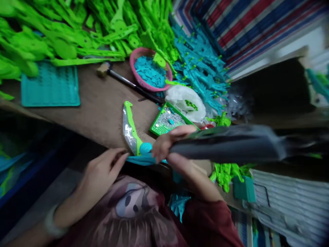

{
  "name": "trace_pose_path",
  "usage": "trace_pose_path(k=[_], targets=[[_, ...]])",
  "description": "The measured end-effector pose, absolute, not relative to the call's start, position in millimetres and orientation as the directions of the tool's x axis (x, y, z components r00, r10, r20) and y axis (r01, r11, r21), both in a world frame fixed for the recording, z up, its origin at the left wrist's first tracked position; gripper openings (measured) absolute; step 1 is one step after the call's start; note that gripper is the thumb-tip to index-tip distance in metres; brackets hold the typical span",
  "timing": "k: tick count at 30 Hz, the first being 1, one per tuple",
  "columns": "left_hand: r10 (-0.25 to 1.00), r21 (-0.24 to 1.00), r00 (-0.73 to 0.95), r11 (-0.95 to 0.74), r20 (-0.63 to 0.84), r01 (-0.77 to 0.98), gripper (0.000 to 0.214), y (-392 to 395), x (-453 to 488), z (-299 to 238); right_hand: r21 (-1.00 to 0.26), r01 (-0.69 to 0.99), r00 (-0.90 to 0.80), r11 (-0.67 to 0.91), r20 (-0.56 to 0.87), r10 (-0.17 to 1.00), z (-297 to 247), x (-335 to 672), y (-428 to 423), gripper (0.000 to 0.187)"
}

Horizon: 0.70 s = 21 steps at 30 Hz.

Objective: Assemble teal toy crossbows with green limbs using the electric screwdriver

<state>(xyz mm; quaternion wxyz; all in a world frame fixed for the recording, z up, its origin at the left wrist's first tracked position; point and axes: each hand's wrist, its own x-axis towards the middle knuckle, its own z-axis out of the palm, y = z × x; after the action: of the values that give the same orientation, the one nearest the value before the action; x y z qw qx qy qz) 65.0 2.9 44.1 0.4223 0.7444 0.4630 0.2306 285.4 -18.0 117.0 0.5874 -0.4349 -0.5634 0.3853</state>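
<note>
At the table's near edge, the slim blue piece looks light, fairly stiff, best taken by its ends; the left hand pinches one, the right hand wrapping a dark tool.

Long black object, blurred

matt brown tabletop; dark held tool, smooth, faintly glossy; white bag, thin crinkled plastic; pink basket, plastic; small parts, shiny metal.
</note>
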Motion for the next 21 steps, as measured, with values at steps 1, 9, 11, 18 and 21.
trace_pose_path(k=[1,9,11,18,21], targets=[[0.882,0.757,0.458,-0.372,0.108,0.538,0.031,4,68,49,-0.919,0.046,0.17,0.392,0.393,0.903,128,302,-17,0.037],[0.079,0.385,0.979,-0.923,0.19,-0.001,0.042,-37,239,76,-0.92,0.387,0.496,0.057,0.26,0.829,120,426,-33,0.051],[0.069,0.343,0.99,-0.939,0.122,0.024,0.028,-46,265,68,-0.885,0.466,0.404,0.005,0.218,0.889,126,447,-54,0.053],[-0.028,0.361,0.951,-0.921,0.309,-0.145,0.042,-50,273,48,-0.443,0.83,0.43,-0.34,0.119,0.895,180,527,-201,0.046],[0.042,0.326,0.968,-0.944,0.245,-0.042,0.038,-62,275,50,-0.236,0.78,0.616,-0.58,0.123,0.778,174,547,-272,0.038]])
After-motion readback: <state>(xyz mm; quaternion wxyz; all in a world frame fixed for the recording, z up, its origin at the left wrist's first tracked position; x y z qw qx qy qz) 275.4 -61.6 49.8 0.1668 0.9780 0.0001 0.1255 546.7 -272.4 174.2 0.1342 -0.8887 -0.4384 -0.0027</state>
